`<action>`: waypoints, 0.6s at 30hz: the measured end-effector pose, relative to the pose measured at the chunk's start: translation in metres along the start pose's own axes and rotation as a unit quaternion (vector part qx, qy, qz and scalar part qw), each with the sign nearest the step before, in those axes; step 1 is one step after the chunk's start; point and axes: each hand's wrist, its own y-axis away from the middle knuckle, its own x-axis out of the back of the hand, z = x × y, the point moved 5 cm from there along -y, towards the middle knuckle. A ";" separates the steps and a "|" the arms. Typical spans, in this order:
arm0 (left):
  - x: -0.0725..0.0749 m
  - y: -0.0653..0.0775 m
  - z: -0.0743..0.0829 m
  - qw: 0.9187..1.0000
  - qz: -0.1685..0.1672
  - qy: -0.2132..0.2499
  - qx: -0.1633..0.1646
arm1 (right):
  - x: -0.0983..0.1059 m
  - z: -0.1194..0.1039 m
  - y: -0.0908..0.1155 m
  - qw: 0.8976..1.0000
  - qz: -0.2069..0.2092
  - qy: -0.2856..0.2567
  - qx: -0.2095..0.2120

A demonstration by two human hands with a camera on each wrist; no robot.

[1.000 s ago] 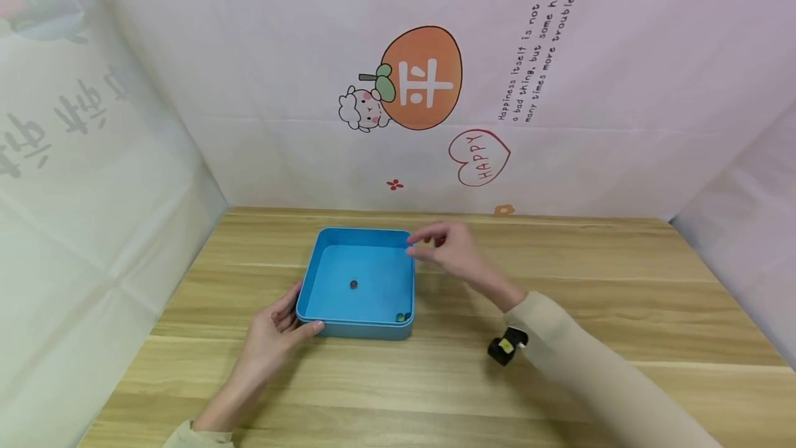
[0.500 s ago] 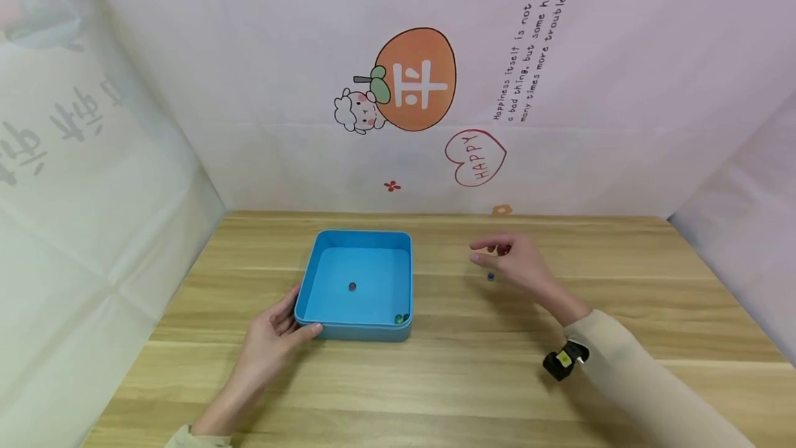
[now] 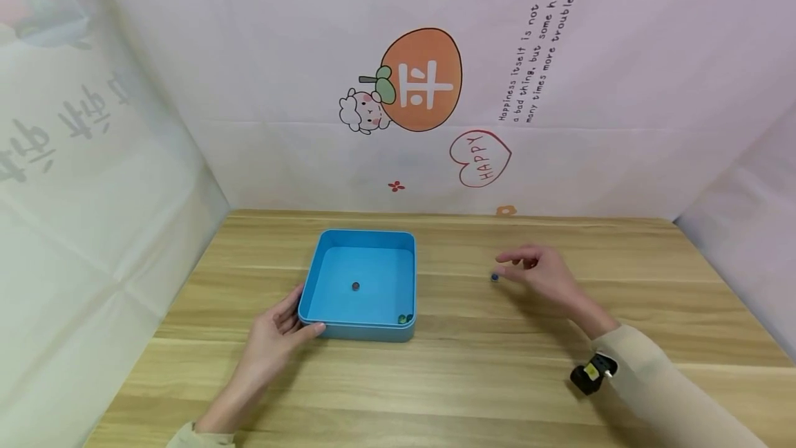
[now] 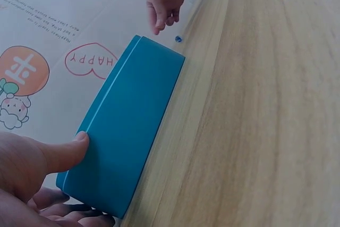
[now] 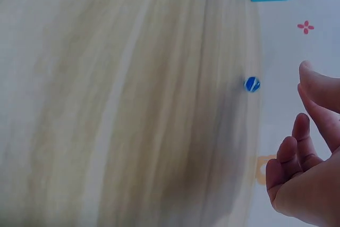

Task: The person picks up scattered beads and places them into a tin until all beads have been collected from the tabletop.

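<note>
A square blue box (image 3: 367, 332) stands on the wooden table. My left hand (image 3: 267, 341) grips its near left corner, thumb on the front wall and the other fingers round the left side. Inside lie a brownish marble (image 3: 356, 286) and two dark green-blue marbles, one a green marble (image 3: 402, 319) in the near right corner. To the box's right, a blue-and-white marble (image 5: 252, 84) rests on the table. My right hand (image 3: 542, 274) hovers just above and beside this marble, thumb and forefinger extended, the other fingers loosely bent. The right wrist view shows a gap between fingertips and marble.
The wooden table (image 3: 448, 386) meets a printed white cloth (image 3: 298, 164) at its back edge, with more cloth at both sides. A black wrist device (image 3: 587, 375) hangs below the right sleeve, close above the tabletop.
My right hand has moved right, from the box's right rim to the blue-and-white marble, which has come into sight. My left hand and the box have stayed in place.
</note>
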 end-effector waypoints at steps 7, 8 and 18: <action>0.000 0.000 0.000 1.000 0.002 -0.002 -0.003 | 0.002 0.009 0.000 1.000 -0.015 0.004 0.002; 0.000 0.000 0.000 1.000 0.002 -0.002 -0.003 | 0.001 0.009 0.000 1.000 -0.017 0.005 0.002; 0.000 0.000 0.000 1.000 0.004 -0.001 -0.003 | 0.000 0.012 -0.001 0.999 -0.028 0.024 0.001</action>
